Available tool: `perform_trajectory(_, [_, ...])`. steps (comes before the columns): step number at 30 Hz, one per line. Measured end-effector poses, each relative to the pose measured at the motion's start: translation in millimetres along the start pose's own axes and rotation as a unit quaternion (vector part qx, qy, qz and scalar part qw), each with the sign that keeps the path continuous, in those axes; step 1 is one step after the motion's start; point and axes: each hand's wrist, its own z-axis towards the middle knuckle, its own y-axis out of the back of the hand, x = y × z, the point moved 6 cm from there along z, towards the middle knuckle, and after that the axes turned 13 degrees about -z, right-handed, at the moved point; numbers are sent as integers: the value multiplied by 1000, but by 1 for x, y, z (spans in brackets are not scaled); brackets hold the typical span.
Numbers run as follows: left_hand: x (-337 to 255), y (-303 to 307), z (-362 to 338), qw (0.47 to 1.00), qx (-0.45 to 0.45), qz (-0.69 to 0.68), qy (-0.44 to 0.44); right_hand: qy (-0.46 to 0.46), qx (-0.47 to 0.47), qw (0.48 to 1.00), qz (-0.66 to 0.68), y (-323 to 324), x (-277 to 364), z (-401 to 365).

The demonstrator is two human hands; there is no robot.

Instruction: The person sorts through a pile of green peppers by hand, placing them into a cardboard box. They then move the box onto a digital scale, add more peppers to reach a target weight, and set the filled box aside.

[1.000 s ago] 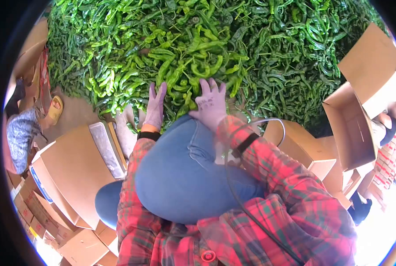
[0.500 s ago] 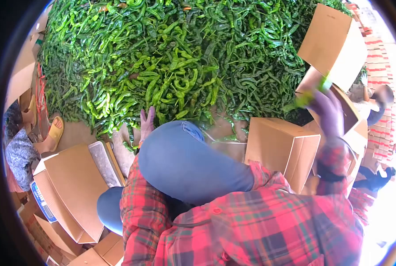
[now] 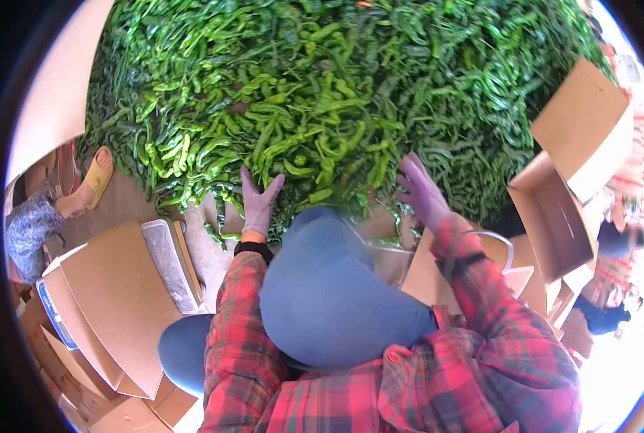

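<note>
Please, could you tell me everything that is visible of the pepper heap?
The heap is many long, slender, curved green peppers, glossy, from bright to dark, lying loose and tangled. It spreads wide over the floor and past the top edge of the view. The left hand and right hand are open at its near edge; touch is unclear.

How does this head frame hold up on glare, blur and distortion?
Head view: strong fisheye curve, black corners; the far right is blown out to white; small bright glints dot the peppers; the knee looks slightly soft, the open box fairly crisp.
</note>
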Motion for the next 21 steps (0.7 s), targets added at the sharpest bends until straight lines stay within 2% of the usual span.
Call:
perform_trajectory(1, [-18,-5,-1,1000,-10,8,12,-15,-34,999,-9,-2,-28,43])
perform_trajectory(2, [-12,-2,9,999,-17,-43,26,0,-58,997,-45,-5,-52,83])
perform_trajectory(4, [7,1,23,988,-24,-139,66,103,-63,983,-138,-15,-87,144])
perform_trajectory(5, [-7,-8,25,978,0,-186,97,136,-69,975,-164,-21,-99,156])
perform_trajectory(8, [-32,-25,34,985,8,-133,109,43,-78,977,-196,-54,-68,138])
perform_trajectory(10, [-31,-31,36,992,-33,-95,73,-13,-55,966,-251,-64,-34,113])
perform_trajectory(12, [-23,-25,42,997,-44,-45,53,97,6,904,-416,-61,17,85])
perform_trajectory(13, [-34,-29,39,998,-54,-5,44,70,-8,849,-523,-53,35,81])
perform_trajectory(14, [-35,-33,42,997,-53,-34,45,46,-21,780,-624,-45,48,80])
perform_trajectory(15, [-33,-35,43,995,-55,-64,47,167,-148,656,-721,-43,74,70])
perform_trajectory(16, [-29,-35,38,992,-59,-93,54,268,-203,676,-656,-43,100,64])
perform_trajectory(18, [-25,-30,36,995,-72,-51,51,393,-221,681,-577,-61,130,51])
perform_trajectory(20, [-12,-23,43,996,-70,-41,44,459,-147,658,-578,-100,127,63])
perform_trajectory(21, [4,-17,46,996,-66,-52,42,395,-104,616,-674,-117,107,82])
